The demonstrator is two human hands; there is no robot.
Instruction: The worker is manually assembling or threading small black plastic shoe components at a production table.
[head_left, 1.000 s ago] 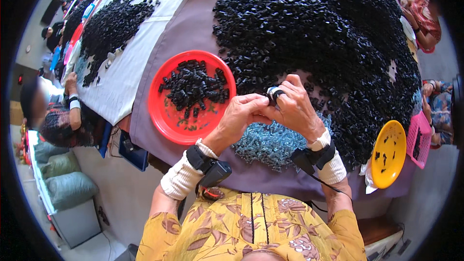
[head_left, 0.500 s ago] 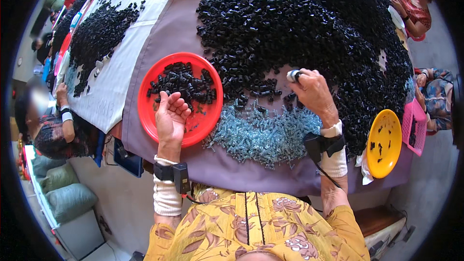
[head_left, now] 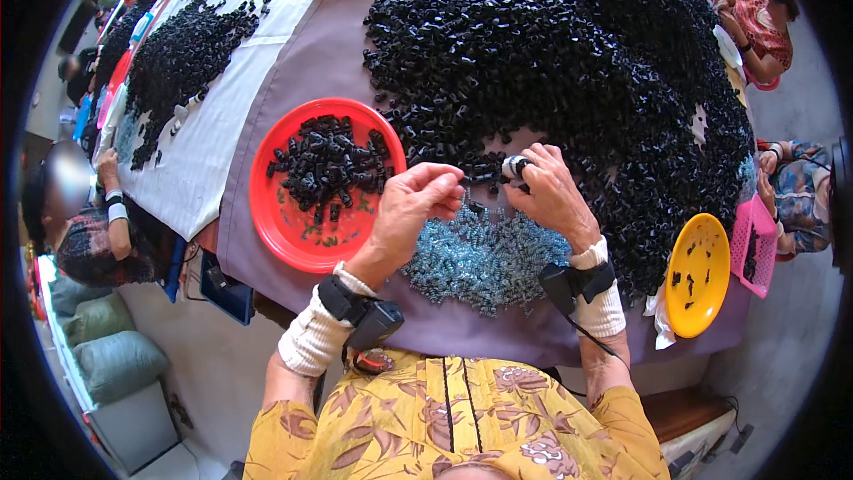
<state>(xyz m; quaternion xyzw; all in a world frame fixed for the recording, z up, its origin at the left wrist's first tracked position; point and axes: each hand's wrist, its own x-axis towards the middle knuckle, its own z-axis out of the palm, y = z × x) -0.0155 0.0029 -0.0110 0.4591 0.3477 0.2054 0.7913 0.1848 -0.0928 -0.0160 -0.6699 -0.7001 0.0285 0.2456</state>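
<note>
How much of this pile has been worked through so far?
Done: a modest batch of black pieces lies in the red plate. In hand: the right hand pinches a small black-and-silver piece, with the left hand close beside it. Left: the big black heap and the bluish pile.

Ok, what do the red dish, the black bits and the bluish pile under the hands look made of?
The red dish looks like moulded plastic: even colour, a soft sheen, a thin raised rim. The black bits seem to be hard plastic or rubber, dark with faint glints; too small to tell which. The bluish pile looks like translucent plastic or shiny metal parts; it sparkles, but that leaves it open.
</note>
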